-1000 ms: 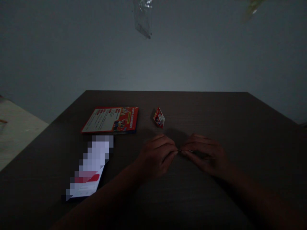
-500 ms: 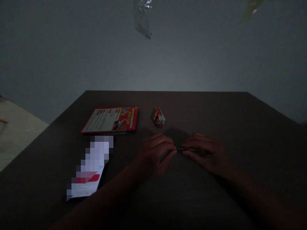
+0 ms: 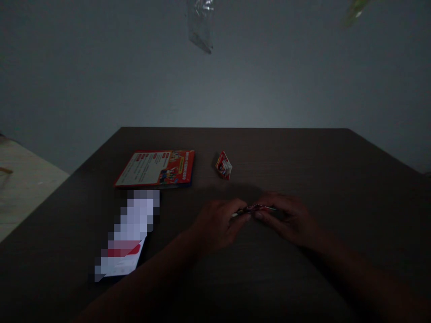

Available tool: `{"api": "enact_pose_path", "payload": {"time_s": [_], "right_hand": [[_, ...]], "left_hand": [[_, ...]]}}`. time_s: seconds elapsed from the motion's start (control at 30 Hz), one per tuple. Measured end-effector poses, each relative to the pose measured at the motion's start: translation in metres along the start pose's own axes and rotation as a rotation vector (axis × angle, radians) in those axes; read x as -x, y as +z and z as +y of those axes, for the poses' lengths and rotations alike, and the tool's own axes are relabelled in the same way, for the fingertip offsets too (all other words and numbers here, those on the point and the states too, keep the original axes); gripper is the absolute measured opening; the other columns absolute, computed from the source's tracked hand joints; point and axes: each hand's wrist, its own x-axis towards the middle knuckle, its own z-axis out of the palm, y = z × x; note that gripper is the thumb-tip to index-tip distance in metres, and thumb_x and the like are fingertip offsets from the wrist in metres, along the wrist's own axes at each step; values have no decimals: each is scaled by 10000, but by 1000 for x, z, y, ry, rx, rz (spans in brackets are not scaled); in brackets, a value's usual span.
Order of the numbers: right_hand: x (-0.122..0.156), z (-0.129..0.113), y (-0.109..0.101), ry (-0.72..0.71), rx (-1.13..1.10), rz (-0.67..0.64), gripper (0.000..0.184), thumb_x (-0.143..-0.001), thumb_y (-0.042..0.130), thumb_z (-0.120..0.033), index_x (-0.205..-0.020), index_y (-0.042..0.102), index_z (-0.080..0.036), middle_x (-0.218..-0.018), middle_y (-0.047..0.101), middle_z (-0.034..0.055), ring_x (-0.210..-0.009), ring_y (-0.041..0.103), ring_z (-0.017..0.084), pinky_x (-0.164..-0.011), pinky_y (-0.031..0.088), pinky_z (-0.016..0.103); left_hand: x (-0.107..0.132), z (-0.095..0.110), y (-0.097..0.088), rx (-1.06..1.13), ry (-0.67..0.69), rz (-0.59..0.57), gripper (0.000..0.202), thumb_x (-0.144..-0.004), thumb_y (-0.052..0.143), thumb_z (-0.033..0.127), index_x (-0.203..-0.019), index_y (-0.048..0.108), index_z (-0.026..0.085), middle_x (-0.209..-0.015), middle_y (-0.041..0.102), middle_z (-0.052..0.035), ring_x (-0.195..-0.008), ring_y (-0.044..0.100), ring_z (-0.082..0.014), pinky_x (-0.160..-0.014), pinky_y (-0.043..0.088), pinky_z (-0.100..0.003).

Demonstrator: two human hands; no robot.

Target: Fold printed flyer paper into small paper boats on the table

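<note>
Pinching opposite ends of a thin, dark-and-red piece [image 3: 256,207] edge-on, a person's left hand [image 3: 215,224] and right hand [image 3: 294,220] appear in the dim head view. On each, thumb and fingers are nearly closed, with only the piece's thickness between them. The landmark is a small folded red card [image 3: 224,167] on a dark table [image 3: 286,154]: the piece is nearer the viewer and slightly right of it, a red-and-white booklet [image 3: 148,170] lies left, and a lit phone [image 3: 123,258] lies left and nearer.

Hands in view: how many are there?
2: the left hand and, to its right, the right hand, both pinching a thin piece nearer the camera than the folded card.
</note>
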Motion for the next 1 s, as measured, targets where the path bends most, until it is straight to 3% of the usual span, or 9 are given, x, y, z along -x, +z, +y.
{"api": "enact_pose_path", "payload": {"time_s": [0.17,0.37,0.57,0.77,1.0], "right_hand": [[3,0,1,1,-8,5,74,-851,595,-171,-903,646,-180,-738,678,38,-647,619,133,-587,485,239],[4,-4,0,16,-44,20,101,-847,597,-151,-916,669,-168,-735,689,48,-641,626,141,-579,487,246],[8,2,-1,16,-92,13,138,-850,591,-150,-949,682,-184,-765,712,50,-667,640,152,-581,496,257],[6,0,-3,87,-149,-19,166,-893,528,-195,-946,684,-172,-714,687,39,-600,619,128,-548,491,237],[5,-4,-3,160,-171,-3,173,-896,519,-209,-870,685,-166,-644,654,16,-525,597,106,-492,472,208]], "left_hand": [[-2,2,0,55,10,7,137,-900,507,282,-887,583,169,-704,653,11,-593,611,-108,-552,411,-206],[-3,5,-4,91,-95,-50,155,-881,541,319,-916,607,183,-746,675,18,-615,610,-97,-587,409,-192],[-2,0,-5,-6,-85,-149,317,-948,390,374,-856,613,170,-683,654,8,-586,598,-104,-585,371,-212],[-4,4,-7,-38,-56,-142,383,-968,337,376,-779,597,167,-575,565,37,-503,527,-77,-553,320,-210],[-6,5,-8,37,-148,-128,369,-953,370,403,-785,603,171,-571,540,45,-513,522,-77,-528,322,-195]]}}
